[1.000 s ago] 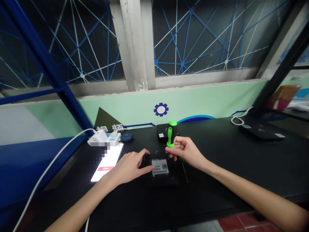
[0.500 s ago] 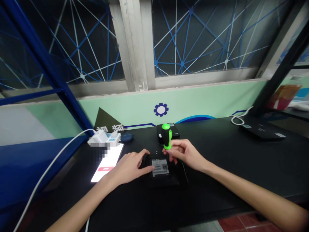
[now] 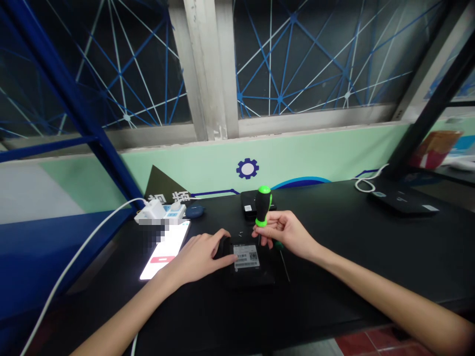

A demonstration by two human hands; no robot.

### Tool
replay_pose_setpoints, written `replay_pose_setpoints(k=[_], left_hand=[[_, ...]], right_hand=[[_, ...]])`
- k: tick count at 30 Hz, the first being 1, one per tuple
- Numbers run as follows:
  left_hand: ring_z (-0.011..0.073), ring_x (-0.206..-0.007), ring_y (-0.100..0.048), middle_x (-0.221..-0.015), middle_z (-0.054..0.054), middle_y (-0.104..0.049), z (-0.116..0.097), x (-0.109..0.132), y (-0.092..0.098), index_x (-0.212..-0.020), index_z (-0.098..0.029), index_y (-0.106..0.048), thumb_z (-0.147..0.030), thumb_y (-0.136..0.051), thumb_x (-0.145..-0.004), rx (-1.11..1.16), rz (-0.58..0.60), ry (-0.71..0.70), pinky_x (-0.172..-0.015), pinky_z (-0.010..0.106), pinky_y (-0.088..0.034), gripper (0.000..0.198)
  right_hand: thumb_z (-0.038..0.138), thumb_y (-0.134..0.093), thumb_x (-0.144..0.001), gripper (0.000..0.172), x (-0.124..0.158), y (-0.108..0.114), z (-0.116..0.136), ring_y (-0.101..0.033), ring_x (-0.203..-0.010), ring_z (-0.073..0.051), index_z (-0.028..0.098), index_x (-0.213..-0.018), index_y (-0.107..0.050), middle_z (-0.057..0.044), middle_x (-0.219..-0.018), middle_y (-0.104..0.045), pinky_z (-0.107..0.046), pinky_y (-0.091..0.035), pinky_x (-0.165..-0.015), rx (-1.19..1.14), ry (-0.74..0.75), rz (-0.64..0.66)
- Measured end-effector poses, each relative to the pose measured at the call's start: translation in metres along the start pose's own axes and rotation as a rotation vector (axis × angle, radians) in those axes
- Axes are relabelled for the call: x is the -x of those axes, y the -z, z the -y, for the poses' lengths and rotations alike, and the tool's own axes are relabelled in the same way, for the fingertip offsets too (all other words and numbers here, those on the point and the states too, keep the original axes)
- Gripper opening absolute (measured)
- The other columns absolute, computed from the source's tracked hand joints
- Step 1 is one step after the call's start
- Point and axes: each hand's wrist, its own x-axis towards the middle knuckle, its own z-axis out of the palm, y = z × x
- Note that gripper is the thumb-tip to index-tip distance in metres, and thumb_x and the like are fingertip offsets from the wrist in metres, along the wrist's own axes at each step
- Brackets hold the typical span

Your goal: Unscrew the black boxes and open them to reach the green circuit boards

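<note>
Work centres on a small black box (image 3: 248, 271) that lies flat on the black table (image 3: 371, 247), with a white printed label (image 3: 246, 257) facing up. The left hand (image 3: 202, 257) rests on the box's left end. It lies flat and unclenched, and its fingertips touch the label's edge. The right hand (image 3: 287, 235) is closed around a screwdriver (image 3: 262, 205) with a black and green handle. The tool stands nearly upright over the box's far right corner. Its tip is hidden behind the fingers, so whether it touches the box is hard to tell.

Just right of the box, a second thin tool (image 3: 285, 264) lies on the table near the right wrist. A few tiny specks, possibly screws (image 3: 241, 232), sit just beyond the box.

A lit phone (image 3: 165, 251) lies face up to the left, close to the left hand. Behind it is a white power adapter (image 3: 159, 211) with a white cable (image 3: 74, 262) running toward the near left. A small blue case (image 3: 195, 210) sits just beside the adapter. Another black box (image 3: 248, 207) sits behind the screwdriver handle.

Far right, well apart, a flat black device (image 3: 403, 201) lies beside a looped white cord (image 3: 365, 184). A blue gear emblem (image 3: 247, 168) marks the green wall behind the table.
</note>
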Motion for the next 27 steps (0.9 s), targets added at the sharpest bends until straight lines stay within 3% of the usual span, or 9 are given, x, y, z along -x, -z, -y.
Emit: replay_pose_setpoints(k=[6, 10, 15, 20, 27], left_hand=[[0.019, -0.062, -0.056, -0.067, -0.003, -0.055, -0.0003, 0.0001, 0.0, -0.123, -0.026, -0.056, -0.071, -0.046, -0.088, -0.003, -0.001, -0.002, -0.054, 0.027, -0.031, 0.058], [0.0191, -0.063, -0.056, -0.067, -0.003, -0.056, 0.0011, 0.0003, -0.0012, -0.123, -0.027, -0.055, -0.071, -0.047, -0.088, -0.004, -0.001, -0.006, -0.054, 0.027, -0.03, 0.057], [0.0189, -0.062, -0.056, -0.067, -0.003, -0.056, 0.0015, 0.0, -0.0013, -0.123, -0.027, -0.055, -0.072, -0.046, -0.088, 0.002, 0.002, -0.004, -0.054, 0.027, -0.031, 0.058], [0.0186, -0.062, -0.056, -0.067, -0.004, -0.055, 0.001, 0.0, -0.0005, -0.123, -0.027, -0.055, -0.072, -0.046, -0.088, -0.004, 0.002, -0.009, -0.053, 0.027, -0.03, 0.057], [0.0185, -0.063, -0.055, -0.067, -0.004, -0.055, 0.0021, 0.0002, -0.0015, -0.124, -0.028, -0.054, -0.072, -0.046, -0.088, -0.007, 0.006, -0.011, -0.053, 0.027, -0.029, 0.057]], right_hand=[[0.047, -0.07, -0.083, 0.033, 0.0029, -0.0013, 0.0012, -0.058, -0.053, -0.01, 0.014, -0.088, -0.071, -0.001, -0.066, -0.066, -0.022, -0.048, -0.049, 0.024, 0.033, 0.032], [0.044, -0.079, -0.074, 0.033, 0.002, -0.001, -0.004, -0.059, -0.051, -0.011, 0.015, -0.082, -0.068, 0.002, -0.058, -0.063, -0.022, -0.049, -0.049, 0.002, -0.012, -0.021], [0.039, -0.088, -0.063, 0.037, -0.0005, -0.0007, -0.0061, -0.063, -0.053, -0.013, 0.015, -0.075, -0.063, -0.001, -0.063, -0.068, -0.022, -0.05, -0.047, -0.055, -0.049, -0.041], [0.042, -0.08, -0.074, 0.032, -0.0002, -0.0004, -0.0009, -0.064, -0.057, -0.011, 0.013, -0.077, -0.066, -0.007, -0.079, -0.073, -0.022, -0.049, -0.05, -0.036, -0.031, -0.009], [0.046, -0.071, -0.083, 0.033, 0.0019, 0.0004, 0.0002, -0.057, -0.054, -0.009, 0.013, -0.088, -0.068, -0.001, -0.067, -0.065, -0.021, -0.048, -0.05, 0.019, 0.0, 0.063]])
